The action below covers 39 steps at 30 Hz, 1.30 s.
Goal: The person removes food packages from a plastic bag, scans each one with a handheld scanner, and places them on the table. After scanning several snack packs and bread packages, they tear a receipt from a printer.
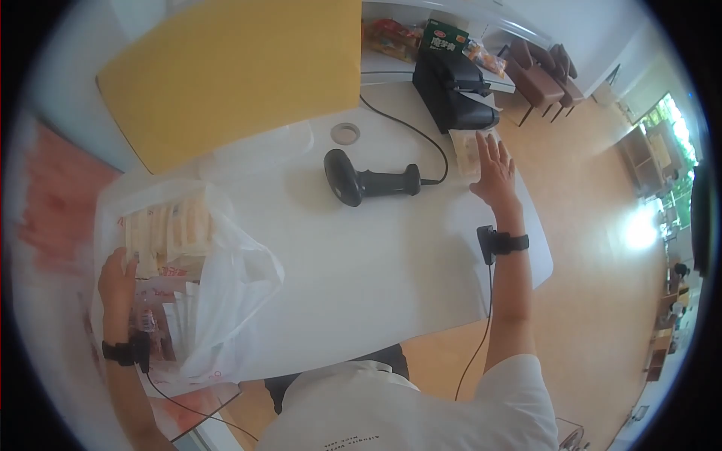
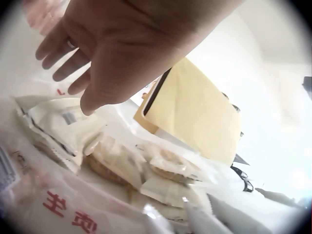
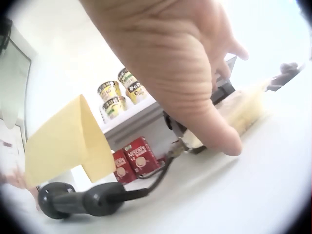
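Note:
A white plastic bag (image 1: 233,270) stands on the left of the table, filled with wrapped packets (image 1: 177,229). My left hand (image 1: 116,289) is at the bag's left edge, its fingers loosely extended. In the left wrist view that hand (image 2: 117,53) hovers over clear-wrapped pale packets (image 2: 68,124). On the right, my right hand (image 1: 496,173) has its fingers spread beside a small wrapped packet (image 1: 465,154). Seen from the right wrist, the hand's thumb (image 3: 219,139) points down close to the packet (image 3: 251,105), overlapping it.
A black corded barcode scanner (image 1: 376,182) lies mid-table, with a tape roll (image 1: 345,134) behind it. A black printer (image 1: 455,90) stands at the back right. A large yellow panel (image 1: 241,75) rises at the back left. Red Nescafé boxes (image 3: 141,156) show behind.

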Each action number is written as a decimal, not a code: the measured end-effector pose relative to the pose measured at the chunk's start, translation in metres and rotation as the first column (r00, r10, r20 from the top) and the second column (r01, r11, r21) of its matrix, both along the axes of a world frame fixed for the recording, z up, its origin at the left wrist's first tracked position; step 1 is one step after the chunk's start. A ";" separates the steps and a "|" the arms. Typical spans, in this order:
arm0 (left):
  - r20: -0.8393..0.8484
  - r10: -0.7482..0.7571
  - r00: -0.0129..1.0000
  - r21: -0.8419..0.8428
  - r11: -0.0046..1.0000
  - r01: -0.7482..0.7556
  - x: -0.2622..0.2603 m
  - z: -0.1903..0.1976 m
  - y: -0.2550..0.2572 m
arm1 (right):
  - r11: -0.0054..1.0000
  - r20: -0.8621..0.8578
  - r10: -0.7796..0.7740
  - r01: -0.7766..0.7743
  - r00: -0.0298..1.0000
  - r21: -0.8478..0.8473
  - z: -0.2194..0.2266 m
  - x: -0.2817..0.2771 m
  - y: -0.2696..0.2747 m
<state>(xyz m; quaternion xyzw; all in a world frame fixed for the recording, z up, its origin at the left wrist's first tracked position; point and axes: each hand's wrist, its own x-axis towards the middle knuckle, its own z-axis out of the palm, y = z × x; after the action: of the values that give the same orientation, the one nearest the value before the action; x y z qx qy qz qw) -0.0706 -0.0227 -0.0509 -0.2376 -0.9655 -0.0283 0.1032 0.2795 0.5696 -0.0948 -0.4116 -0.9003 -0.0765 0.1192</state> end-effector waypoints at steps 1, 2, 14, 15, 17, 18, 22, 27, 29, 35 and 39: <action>0.068 0.025 0.997 0.066 0.997 -0.030 0.012 0.012 0.013 | 0.999 0.003 0.042 -0.042 0.999 -0.017 -0.003 0.002 0.005; 0.064 0.025 0.998 0.066 0.997 -0.029 0.024 0.023 0.027 | 0.996 0.004 0.084 -0.084 0.996 -0.033 -0.006 0.003 0.010; 0.417 -0.532 0.737 0.601 0.770 0.216 0.165 0.081 0.154 | 0.957 -0.638 0.005 -0.189 0.770 -0.221 0.037 0.013 -0.043; 0.435 -0.597 0.674 0.643 0.730 0.231 0.171 0.080 0.163 | 0.954 -0.637 0.007 -0.195 0.771 -0.226 0.041 0.009 -0.057; 0.429 -0.699 0.572 0.703 0.656 0.275 0.180 0.074 0.177 | 0.488 -0.868 -0.240 -0.719 0.435 -0.495 0.049 -0.006 -0.092; 0.408 -0.740 0.535 0.721 0.621 0.308 0.183 0.066 0.185 | 0.401 -0.852 -0.265 -0.752 0.451 -0.523 0.060 -0.015 -0.118; 0.188 -0.768 0.612 0.603 0.582 0.545 0.194 0.046 0.214 | 0.009 -0.778 -0.233 -0.799 0.583 -0.602 0.059 -0.048 -0.195; 0.499 -0.740 0.452 0.858 0.495 -0.136 0.169 0.033 0.202 | -0.352 -0.821 -0.194 -0.820 0.536 -0.452 0.076 -0.067 -0.230; 0.618 -0.706 0.347 0.781 0.500 -0.374 0.156 0.035 0.185 | -0.223 -0.825 0.163 -0.794 0.541 -0.565 0.077 -0.072 -0.205; 0.678 -0.625 0.387 0.704 0.398 -0.589 0.137 0.041 0.149 | 0.777 -0.306 0.530 -0.598 0.791 -0.196 0.034 -0.085 -0.138; 0.673 -0.598 0.435 0.702 0.334 -0.629 0.125 0.052 0.143 | 0.802 -0.204 0.484 -0.525 0.851 -0.285 -0.003 -0.097 -0.119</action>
<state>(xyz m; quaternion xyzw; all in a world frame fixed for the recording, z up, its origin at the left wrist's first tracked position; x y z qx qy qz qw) 0.0542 0.1207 0.0010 -0.0607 -0.6401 -0.6996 -0.3117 0.1825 0.4510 -0.0978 -0.1749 -0.9680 0.1351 0.1191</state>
